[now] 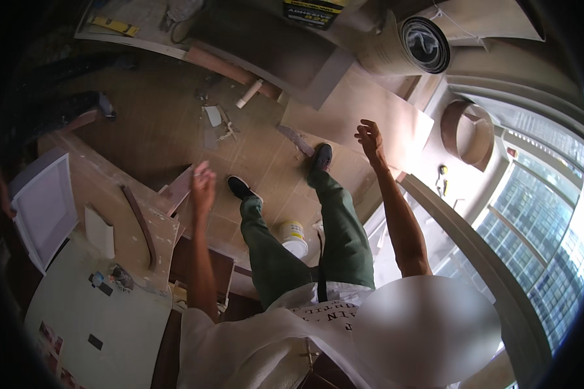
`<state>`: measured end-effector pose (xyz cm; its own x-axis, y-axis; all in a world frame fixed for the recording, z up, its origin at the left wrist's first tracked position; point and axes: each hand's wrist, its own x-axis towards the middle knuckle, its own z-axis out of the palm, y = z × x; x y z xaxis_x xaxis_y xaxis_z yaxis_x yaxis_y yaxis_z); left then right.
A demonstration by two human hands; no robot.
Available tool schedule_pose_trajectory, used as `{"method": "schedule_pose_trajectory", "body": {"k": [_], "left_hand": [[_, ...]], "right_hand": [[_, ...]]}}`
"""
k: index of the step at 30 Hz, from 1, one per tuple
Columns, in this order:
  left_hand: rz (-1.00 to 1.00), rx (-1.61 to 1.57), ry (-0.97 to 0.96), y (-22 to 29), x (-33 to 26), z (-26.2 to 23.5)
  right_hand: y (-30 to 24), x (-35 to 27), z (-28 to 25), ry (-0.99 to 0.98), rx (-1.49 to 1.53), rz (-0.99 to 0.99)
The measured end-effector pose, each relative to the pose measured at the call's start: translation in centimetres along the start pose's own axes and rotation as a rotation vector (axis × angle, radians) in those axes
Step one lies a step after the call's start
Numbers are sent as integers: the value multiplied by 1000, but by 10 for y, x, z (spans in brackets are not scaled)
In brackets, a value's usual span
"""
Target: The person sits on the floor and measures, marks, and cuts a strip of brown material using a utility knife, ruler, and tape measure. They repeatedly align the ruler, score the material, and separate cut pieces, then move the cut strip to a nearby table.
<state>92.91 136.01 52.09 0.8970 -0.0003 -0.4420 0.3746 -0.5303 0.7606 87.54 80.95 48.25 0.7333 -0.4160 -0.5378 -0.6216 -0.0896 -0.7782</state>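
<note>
My right hand (370,138) is raised with its fingers loosely bent and apart, and nothing shows in it. It is nearest to a large pale brown board (353,117), whose surface lies behind and around the fingers. My left hand (203,183) hangs in the air at the left, fingers half bent and slightly blurred, with no held thing visible. Close beside it, the end of a reddish-brown board (177,192) sticks out from the left workbench (133,178). Both arms reach forward, well apart from each other.
Between my legs stands a white bucket (294,243); scraps (213,117) litter the floor ahead. A dark brown panel (259,48), a rolled sheet (379,55) and a coiled brown strip (457,133) lie beyond. Another person's leg (65,110) and a white tray-like panel (48,201) are left.
</note>
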Motion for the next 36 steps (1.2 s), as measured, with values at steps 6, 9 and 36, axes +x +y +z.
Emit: {"method": "schedule_pose_trajectory", "body": {"k": [6, 9, 36], "left_hand": [[68, -293, -448, 162, -16, 232], [44, -354, -476, 175, -34, 276], [327, 301, -130, 104, 159, 287]], "right_hand": [[-23, 95, 76, -167, 574, -4], [-33, 118, 108, -88, 546, 21], [97, 4, -141, 791, -615, 231]]}}
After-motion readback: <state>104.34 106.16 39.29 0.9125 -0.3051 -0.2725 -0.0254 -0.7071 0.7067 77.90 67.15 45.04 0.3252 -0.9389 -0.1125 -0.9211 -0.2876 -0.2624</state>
